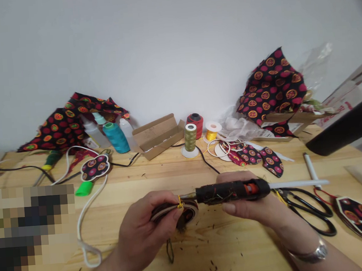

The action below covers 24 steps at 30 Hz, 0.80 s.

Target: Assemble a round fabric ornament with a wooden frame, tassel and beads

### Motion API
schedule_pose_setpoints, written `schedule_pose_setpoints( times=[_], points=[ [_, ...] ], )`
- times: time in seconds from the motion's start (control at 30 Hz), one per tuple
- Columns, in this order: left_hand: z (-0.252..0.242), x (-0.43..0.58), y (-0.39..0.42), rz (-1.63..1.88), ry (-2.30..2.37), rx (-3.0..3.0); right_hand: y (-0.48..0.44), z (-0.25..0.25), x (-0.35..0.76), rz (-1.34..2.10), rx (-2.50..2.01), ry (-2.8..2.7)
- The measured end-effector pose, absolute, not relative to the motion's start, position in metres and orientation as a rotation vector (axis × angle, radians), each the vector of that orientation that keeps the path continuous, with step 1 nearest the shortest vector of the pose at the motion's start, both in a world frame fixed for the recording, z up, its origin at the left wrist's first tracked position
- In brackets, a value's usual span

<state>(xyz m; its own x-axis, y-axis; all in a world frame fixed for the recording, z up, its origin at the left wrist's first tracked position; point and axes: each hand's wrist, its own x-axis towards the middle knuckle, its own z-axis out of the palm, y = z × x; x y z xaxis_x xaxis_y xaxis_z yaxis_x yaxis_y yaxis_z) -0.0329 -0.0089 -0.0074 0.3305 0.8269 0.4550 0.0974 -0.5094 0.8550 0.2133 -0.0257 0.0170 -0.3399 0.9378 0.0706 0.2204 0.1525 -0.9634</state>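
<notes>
Between thumb and fingers, my left hand (147, 226) grips a rounded fabric-covered piece (189, 213) with a pale rim. Yellow cord (180, 202) is tied at its upper edge, and a dark green loop (169, 251) hangs beneath. My right hand (251, 207) is closed around a black glue gun (222, 193) held level, a long white glue stick (299, 183) jutting from its back end. The metal nozzle (189, 196) points left and meets the piece close to the yellow cord; whether glue is coming out cannot be made out.
Black-handled scissors (323, 202) and an octagonal patterned piece (360, 216) lie at the right. Thread spools (190, 139), an open cardboard box (159, 139) and patterned cloth (273, 85) line the wall. A white cable (78, 225) runs down the left side, near a flower-shaped piece (95, 167).
</notes>
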Motion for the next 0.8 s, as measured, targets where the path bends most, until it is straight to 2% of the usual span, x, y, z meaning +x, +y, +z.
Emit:
schedule_pose_setpoints(
  times=[0.8],
  points=[
    [-0.0057, -0.033, -0.0096, 1.242, 0.862, 1.887, -0.0263, 0.0193, 0.2112, 1.237, -1.114, -1.65]
  ],
)
